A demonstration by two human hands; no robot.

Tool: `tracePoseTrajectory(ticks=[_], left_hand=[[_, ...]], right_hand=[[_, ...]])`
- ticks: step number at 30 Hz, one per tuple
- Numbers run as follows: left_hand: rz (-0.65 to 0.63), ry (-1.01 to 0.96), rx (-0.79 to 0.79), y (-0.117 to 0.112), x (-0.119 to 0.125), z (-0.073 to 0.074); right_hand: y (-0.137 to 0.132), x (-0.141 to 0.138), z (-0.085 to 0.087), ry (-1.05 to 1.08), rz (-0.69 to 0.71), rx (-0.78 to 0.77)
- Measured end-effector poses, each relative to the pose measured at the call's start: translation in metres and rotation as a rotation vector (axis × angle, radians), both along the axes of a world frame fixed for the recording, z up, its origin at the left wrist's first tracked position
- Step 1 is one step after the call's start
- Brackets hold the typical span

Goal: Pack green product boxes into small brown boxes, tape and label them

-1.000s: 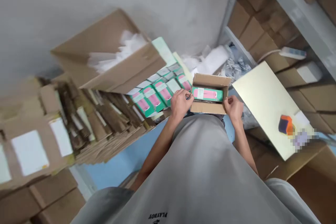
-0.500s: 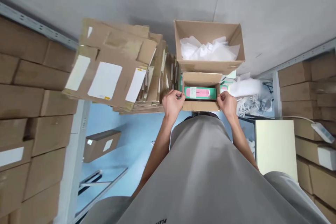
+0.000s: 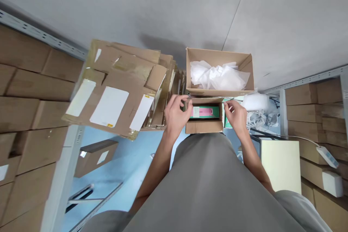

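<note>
A small cardboard box [image 3: 203, 127] stands upright in front of my body, its near flap folded outward. Inside it lies a green retail box [image 3: 215, 111] with a pink item pictured or showing on its front and a white label. At the box's far left corner is my left hand [image 3: 176, 114], fingers curved, thumb and forefinger apart around the far flap's end. My right hand [image 3: 236, 116] is at the far right corner, thumb and forefinger closed together. What its fingertips hold is too small to make out.
Behind stands a larger open carton [image 3: 220, 53] with white wrapping sheets [image 3: 214, 76]. Flattened cardboard [image 3: 130, 69] is stacked at left. White foam wrap [image 3: 255, 101] and paper scraps lie at right. Shelves of brown boxes [image 3: 27, 112] flank both sides; a power strip [image 3: 327, 156] hangs at right.
Both hands have left the small box's sides and moved to its far corners. My left thumb and forefinger have parted. The view has tilted up, so everything sits lower.
</note>
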State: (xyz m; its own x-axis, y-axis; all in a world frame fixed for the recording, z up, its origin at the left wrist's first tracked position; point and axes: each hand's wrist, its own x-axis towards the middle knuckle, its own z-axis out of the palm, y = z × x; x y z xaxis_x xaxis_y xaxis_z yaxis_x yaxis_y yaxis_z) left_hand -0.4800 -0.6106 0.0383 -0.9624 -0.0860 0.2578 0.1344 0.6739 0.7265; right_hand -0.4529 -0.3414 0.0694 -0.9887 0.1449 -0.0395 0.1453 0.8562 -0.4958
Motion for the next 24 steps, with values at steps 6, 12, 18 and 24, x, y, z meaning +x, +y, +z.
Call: tracePoseTrajectory(ticks=[6, 12, 18, 24], left_hand=[[-0.098, 0.16, -0.045, 0.039, -0.059, 0.018], [-0.064, 0.125, -0.102, 0.045, -0.065, 0.01], [-0.104, 0.058, -0.056, 0.043, -0.05, 0.018], [-0.097, 0.002, -0.058, 0.04, -0.035, 0.025]], right_hand=[[-0.018, -0.132, 0.038, -0.058, 0.279, 0.168], [-0.058, -0.228, 0.007, -0.505, 0.45, 0.549], [-0.052, -0.224, 0.0, -0.451, 0.415, 0.477], [-0.013, -0.185, 0.041, -0.108, 0.385, 0.059]])
